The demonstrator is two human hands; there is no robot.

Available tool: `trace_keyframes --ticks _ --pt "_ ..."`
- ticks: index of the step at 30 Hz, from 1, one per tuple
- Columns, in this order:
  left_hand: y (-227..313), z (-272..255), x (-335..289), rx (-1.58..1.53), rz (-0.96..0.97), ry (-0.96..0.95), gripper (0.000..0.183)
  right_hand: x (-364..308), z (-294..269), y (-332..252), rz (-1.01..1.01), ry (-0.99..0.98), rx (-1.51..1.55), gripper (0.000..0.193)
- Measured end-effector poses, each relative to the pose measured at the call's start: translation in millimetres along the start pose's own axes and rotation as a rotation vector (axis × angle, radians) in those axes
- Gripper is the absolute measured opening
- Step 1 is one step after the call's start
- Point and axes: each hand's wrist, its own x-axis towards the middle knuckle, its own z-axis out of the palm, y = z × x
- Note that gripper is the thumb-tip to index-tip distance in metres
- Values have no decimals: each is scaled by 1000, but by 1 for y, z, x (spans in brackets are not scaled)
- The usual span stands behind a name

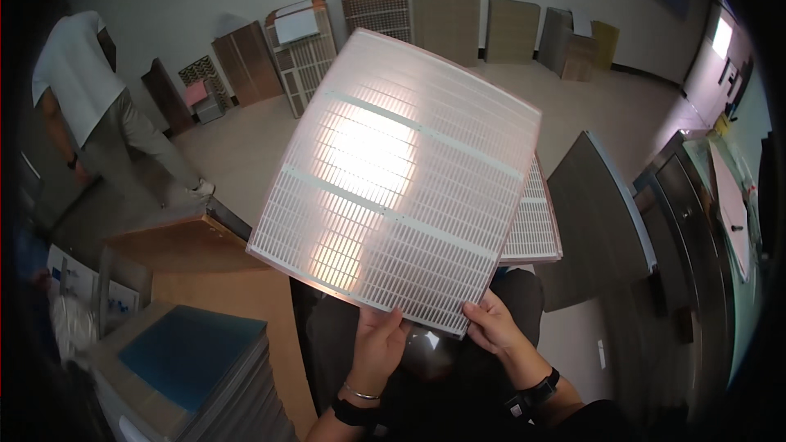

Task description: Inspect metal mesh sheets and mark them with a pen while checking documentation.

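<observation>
A large, thin, pale panel (458,176), marked all over with rows of narrow slot-like rectangles and two plain pale bands, tilts up before me. Bright glare covers its middle left. My left hand (383,345) grips its lower edge, thumb on the front face. At the lower right corner, my right hand (494,326) pinches the same panel between thumb and fingers. Behind it, at the right, a stack of similar slotted panels (536,225) shows in part. My fingers behind the held panel are hidden.
A stack of flat sheets with a blue sheet (192,352) on top stands at the lower left, by a wooden box (180,245). Several stacks of boards (446,26) line the far wall. A person (90,98) walks at the left. Dark cabinets (602,221) stand right.
</observation>
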Motion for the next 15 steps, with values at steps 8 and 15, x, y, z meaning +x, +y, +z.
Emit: trace_keyframes --ticks 8,15 --pt "53 -48 -14 173 151 41 53 17 -49 -88 -486 240 70 45" --pt "56 -53 -16 158 241 122 41 -17 -99 -106 -319 235 -247 39"
